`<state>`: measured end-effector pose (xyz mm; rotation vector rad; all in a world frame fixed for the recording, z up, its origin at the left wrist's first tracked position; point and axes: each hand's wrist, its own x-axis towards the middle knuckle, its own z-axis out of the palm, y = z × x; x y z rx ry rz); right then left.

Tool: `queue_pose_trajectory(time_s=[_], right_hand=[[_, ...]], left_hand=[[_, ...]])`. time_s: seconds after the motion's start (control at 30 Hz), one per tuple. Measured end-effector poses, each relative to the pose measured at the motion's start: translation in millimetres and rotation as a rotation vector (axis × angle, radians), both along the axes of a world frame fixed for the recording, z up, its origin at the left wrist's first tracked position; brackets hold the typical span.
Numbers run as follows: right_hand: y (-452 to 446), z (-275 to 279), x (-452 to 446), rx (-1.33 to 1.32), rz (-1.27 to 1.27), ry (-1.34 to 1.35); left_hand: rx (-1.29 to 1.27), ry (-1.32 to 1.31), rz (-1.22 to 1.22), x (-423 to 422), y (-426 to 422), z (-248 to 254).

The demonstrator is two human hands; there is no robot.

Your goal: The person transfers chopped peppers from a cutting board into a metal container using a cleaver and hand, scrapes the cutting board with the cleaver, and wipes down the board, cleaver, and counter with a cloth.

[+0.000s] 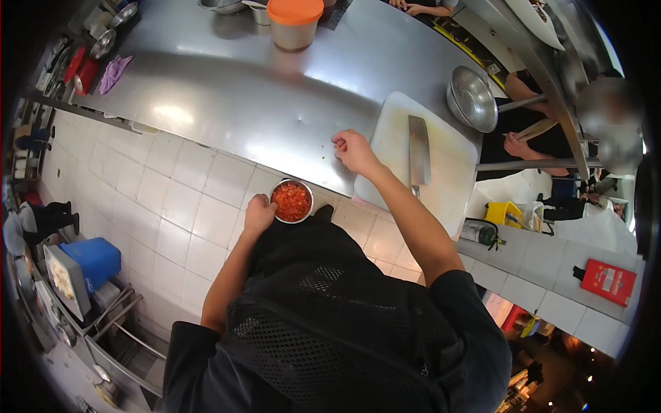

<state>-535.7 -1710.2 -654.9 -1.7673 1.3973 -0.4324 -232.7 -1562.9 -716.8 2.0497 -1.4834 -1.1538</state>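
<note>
My left hand [259, 215] grips the rim of a round metal bowl [310, 210] in front of my body, just off the table's front edge. Chopped red pieces [292, 199], perhaps tomato or pepper, fill it. Over the steel table [227, 103], my right hand [352, 150] has its fingers curled together; whether anything small is between them I cannot make out. Tiny crumbs lie on the steel beside those fingers. To the right of that hand is a white cutting board [451, 158], with a cleaver [418, 148] lying flat on it.
An empty metal mixing bowl [472, 100] stands beyond the board. A tub with an orange lid [295, 24] and a purple cloth [115, 74] are on the table. Another person's hand [516, 146] shows at the right. A blue bin [93, 261] stands at the lower left.
</note>
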Motion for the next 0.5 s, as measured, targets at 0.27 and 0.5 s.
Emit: queue_pose_trajectory(time_s=[0.27, 0.5], right_hand=[[4, -9, 15, -0.188, 0.027, 0.010], [58, -10, 65, -0.273, 0.382, -0.163]], left_hand=[[0.003, 0.005, -0.029, -3, -9, -2], [0.013, 0.033, -0.034, -14, -17, 6]])
